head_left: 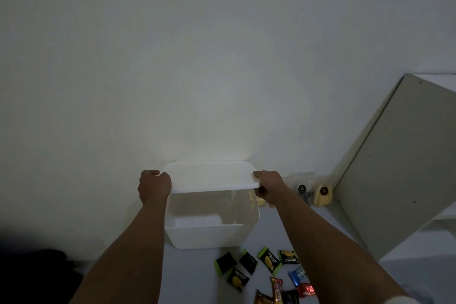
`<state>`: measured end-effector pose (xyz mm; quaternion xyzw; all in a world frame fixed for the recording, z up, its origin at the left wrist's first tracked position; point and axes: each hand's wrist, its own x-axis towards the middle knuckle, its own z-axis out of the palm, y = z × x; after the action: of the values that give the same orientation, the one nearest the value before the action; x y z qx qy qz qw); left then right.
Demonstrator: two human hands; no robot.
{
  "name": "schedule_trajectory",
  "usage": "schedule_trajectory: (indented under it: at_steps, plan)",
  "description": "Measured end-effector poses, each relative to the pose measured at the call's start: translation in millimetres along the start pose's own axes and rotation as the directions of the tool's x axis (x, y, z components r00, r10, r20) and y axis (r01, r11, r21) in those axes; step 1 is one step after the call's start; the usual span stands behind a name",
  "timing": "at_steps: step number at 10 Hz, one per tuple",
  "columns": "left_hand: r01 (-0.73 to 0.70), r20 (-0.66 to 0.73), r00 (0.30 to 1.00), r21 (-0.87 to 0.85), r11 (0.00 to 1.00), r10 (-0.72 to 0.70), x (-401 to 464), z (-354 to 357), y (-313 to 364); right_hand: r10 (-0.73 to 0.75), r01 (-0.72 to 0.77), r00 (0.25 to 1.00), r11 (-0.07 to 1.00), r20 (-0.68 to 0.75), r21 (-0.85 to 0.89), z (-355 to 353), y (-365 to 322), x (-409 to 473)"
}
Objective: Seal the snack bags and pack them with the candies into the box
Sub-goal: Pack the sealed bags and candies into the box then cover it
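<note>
White plastic fills the middle of our view: a flat white rectangular plastic lid (211, 176) held level just above the white translucent rectangular plastic box (212, 224), which stands on the pale table (328, 227) against the wall. Our left hand (154, 189) closes its fingers on the lid's nine o'clock edge; our right hand (267, 186) pinches the three o'clock edge, thumb on top. The box looks empty from here. At five o'clock from the box lie the small wrapped candies (267, 273), green-black, blue, red and brown, scattered and near the front rim. At three o'clock, behind our right hand, stand the clear snack bags (314, 192) with dark round stickers, one holding pale yellow pieces; we cannot tell whether they are sealed. The risk, we judge, lies in where the lid goes: swung rightward it could topple the upright bags, and set down forward it could scatter the candies.
</note>
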<state>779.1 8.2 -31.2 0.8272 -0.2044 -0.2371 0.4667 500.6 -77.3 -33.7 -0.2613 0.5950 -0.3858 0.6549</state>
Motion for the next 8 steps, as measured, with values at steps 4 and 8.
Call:
schedule_trajectory:
  at_steps: [4, 8]
  plan:
    - [-0.154, -0.077, 0.985, 0.025, 0.988, 0.156, -64.6, 30.4, 3.8, -0.178, 0.099, 0.973, 0.896, -0.146, -0.432, -74.5, 5.3, -14.8]
    - [-0.351, 0.488, 0.843, 0.175, 0.920, 0.229, -186.0, 181.4, 12.7, -0.234, -0.021, 0.831, 0.893, -0.505, -0.449, -299.6, 31.0, -7.8]
